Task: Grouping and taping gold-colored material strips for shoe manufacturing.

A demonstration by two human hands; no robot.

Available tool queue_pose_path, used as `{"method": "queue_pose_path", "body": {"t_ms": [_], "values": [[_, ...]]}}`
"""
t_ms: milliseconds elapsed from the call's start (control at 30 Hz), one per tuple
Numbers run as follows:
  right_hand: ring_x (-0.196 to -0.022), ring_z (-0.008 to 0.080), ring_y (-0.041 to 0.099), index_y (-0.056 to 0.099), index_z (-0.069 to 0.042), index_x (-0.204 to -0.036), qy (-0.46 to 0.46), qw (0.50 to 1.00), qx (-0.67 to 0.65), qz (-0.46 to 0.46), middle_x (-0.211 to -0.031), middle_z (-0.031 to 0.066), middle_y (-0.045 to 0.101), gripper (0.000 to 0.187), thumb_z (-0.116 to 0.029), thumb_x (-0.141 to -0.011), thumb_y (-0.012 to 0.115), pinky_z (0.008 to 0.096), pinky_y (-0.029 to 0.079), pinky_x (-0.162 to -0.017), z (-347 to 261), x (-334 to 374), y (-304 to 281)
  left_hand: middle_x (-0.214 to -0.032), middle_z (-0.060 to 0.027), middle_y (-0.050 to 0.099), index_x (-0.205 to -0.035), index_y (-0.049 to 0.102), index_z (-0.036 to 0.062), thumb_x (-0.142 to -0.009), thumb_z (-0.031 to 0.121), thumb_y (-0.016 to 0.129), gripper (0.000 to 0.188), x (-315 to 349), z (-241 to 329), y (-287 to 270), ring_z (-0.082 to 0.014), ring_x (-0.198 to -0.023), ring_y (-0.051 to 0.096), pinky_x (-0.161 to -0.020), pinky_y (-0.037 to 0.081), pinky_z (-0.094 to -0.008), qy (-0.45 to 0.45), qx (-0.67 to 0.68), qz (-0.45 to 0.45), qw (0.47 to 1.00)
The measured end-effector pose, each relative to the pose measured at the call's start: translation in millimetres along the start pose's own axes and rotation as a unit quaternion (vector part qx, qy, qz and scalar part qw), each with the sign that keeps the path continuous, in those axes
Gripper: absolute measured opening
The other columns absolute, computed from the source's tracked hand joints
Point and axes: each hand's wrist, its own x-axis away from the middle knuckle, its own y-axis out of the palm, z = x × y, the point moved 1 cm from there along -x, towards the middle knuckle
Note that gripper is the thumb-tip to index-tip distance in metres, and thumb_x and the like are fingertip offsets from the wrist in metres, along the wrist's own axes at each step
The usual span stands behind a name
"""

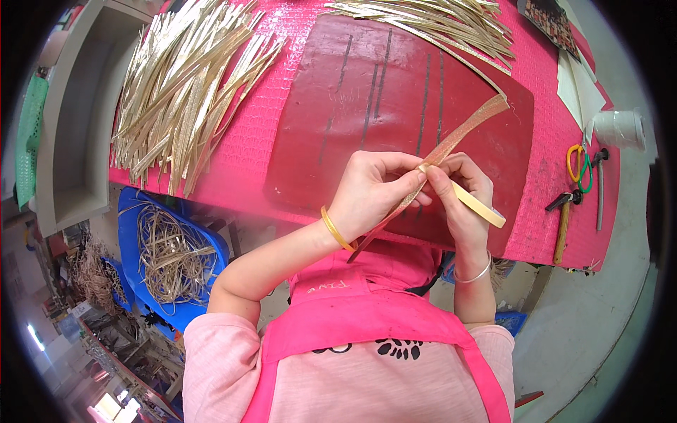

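Over the dark red board (303, 127), a long flat gold strip (465, 125) slants from the upper right down toward my pink apron. My left hand (374, 190) pinches it near its middle, fingers and thumb pressed together. Close beside, my right hand (465, 194) holds a narrow roll of pale yellow tape (479, 206) against its palm. Its thumb and fingertips meet at the strip, where a small pale bit of tape shows between the hands. Part of the strip is hidden behind my left fingers.
Gold strips (190, 84) lie piled at the left of the pink table, with another bundle (437, 25) at the far edge. Scissors (580, 168), a hammer (562, 229) and a spool (619, 130) are at the right. A blue bin (130, 233) holds tangled strips below left.
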Motion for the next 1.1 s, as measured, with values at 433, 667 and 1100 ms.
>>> {"method": "queue_pose_path", "body": {"t_ms": [433,667,1100], "values": [[-0.07,0.0161,0.046,0.051,-0.005,-0.073,-0.124,0.979,0.152,0.058,-0.067,0.0019,0.048,0.016,-0.018,-0.074,0.059,0.032,0.03,-0.079,9.0,2.9,2.4,-0.068,-0.0083,0.055,-0.107,0.046,-0.0027,-0.083,0.011,0.048,0.028,0.0,-3.7,-10.1,-0.012,-0.052,0.053,-0.048,0.043,-0.0193,-0.022,0.202,-0.059,0.977],[-0.073,0.0123,0.043,0.053,-0.005,-0.079,-0.176,0.974,-0.137,0.022,-0.079,0.0017,0.048,0.01,-0.01,-0.074,0.061,0.024,0.034,-0.067,10.7,-3.9,21.7,-0.069,-0.0099,0.053,-0.12,0.024,0.004,-0.08,0.01,0.053,0.05,-3.2,16.4,-18.4,-0.0139,-0.054,0.053,-0.047,0.045,-0.0214,-0.075,0.181,-0.199,0.96],[-0.084,0.0178,0.043,0.046,-0.006,-0.085,-0.158,0.984,-0.012,0.083,-0.082,0.0036,0.047,0.011,-0.009,-0.078,0.053,0.0326,0.03,-0.084,6.7,11.6,27.9,-0.074,-0.0084,0.058,-0.097,0.052,-0.0013,-0.078,0.006,0.054,0.02,-1.0,13.8,-13.4,-0.013,-0.054,0.055,-0.048,0.047,-0.0217,-0.089,0.239,-0.157,0.954]]}}
